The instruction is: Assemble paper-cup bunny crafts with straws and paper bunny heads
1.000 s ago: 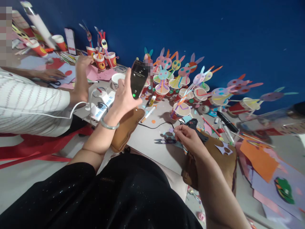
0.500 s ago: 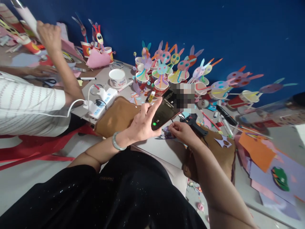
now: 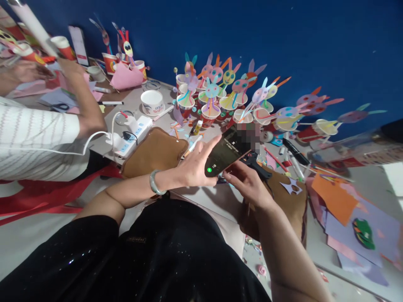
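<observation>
My left hand (image 3: 197, 165), with a bangle at its wrist, is closed around the lower left side of a smartphone (image 3: 224, 152). The phone is tilted, its dark screen facing me and a green round button lit near the bottom. At the phone's lower right edge is my right hand (image 3: 250, 184), thumb and fingers bent in against it; the fingertips are partly hidden. Below the phone, a dark piece on the table is mostly covered by the hands. A black tool (image 3: 261, 171) lies just beyond my right hand, beside a brown cushion (image 3: 285, 209).
Paper cups with rabbit-faced spoons (image 3: 210, 113) stand along the blue wall. To the left are another brown cushion (image 3: 154, 153), a power strip (image 3: 134, 138) with cables, and a white bowl (image 3: 153, 102). Coloured paper (image 3: 333, 197) lies right. A co-worker's arm (image 3: 83, 94) works at far left.
My right hand has lifted from the dark piece on the table to the phone's edge. The phone has shifted slightly right and down. The co-worker's hands have moved, exposing a cup and another phone.
</observation>
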`<state>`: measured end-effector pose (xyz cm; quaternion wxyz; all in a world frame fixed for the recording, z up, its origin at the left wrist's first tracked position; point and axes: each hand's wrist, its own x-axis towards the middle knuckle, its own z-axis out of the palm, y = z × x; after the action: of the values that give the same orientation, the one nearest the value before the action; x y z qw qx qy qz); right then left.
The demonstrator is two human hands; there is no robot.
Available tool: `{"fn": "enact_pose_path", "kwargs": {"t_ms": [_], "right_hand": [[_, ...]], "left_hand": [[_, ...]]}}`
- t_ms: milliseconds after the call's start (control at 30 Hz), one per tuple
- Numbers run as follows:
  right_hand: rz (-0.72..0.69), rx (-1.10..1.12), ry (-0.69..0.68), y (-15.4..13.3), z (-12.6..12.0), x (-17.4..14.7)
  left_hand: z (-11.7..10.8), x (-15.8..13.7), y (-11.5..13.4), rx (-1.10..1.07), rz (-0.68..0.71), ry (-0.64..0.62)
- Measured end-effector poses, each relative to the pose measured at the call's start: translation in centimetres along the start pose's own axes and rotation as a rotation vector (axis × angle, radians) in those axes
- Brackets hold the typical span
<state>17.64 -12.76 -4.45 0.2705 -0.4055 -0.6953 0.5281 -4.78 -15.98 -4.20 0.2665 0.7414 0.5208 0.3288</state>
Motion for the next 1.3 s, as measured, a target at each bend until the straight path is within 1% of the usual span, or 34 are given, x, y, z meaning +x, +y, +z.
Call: {"fn": "enact_pose_path", "kwargs": {"t_ms": [33,67,100,200,300,433,533,600,700,833,1000,1133,1200,1300], "right_hand": [[-0.012,0.025,-0.008,-0.3,0.2,-0.7],[-0.017,0.030,0.017,-0.3,0.6,-1.3],[-0.018,0.027,0.073,-0.3,1.0,-1.9],[0.039,0.060,0.217,0.5,2.4,-3.2],[0.094,0.112,0.284,1.2,3.4,-4.4],[0.120,0.097,0.409,1.6,3.9,-5.8],[0.108,0.113,0.475,2.1,4.0,-6.7],[0.098,0.135,0.497,2.7,3.9,-7.3],[0.098,0.169,0.548,3.9,3.8,-8.2],[0.111,0.230,0.606,5.1,3.7,-9.3],[0.121,0.230,0.585,4.9,3.7,-10.3],[0.178,0.251,0.548,4.5,3.7,-10.8],[0.177,0.306,0.562,4.4,3.8,-10.8],[0.141,0.390,0.614,4.1,3.9,-10.6]], "left_hand": [[0.5,0.1,0.0,-0.041,0.004,-0.034],[1.0,0.2,0.0,-0.076,0.008,-0.064],[1.5,0.3,0.0,-0.101,0.006,-0.090],[2.7,0.4,0.3,-0.122,0.000,-0.191],[3.5,0.5,0.9,-0.119,0.023,-0.290],[4.3,0.5,1.9,-0.097,0.057,-0.412],[4.7,0.5,2.4,-0.087,0.080,-0.458],[4.9,0.5,2.5,-0.099,0.094,-0.486],[4.8,0.6,2.6,-0.150,0.118,-0.563],[4.8,0.7,2.9,-0.215,0.200,-0.632],[4.9,1.0,3.7,-0.201,0.213,-0.698],[4.9,1.4,4.0,-0.175,0.223,-0.726],[5.0,1.6,3.9,-0.200,0.241,-0.726],[5.2,1.9,3.5,-0.247,0.250,-0.729]]}}
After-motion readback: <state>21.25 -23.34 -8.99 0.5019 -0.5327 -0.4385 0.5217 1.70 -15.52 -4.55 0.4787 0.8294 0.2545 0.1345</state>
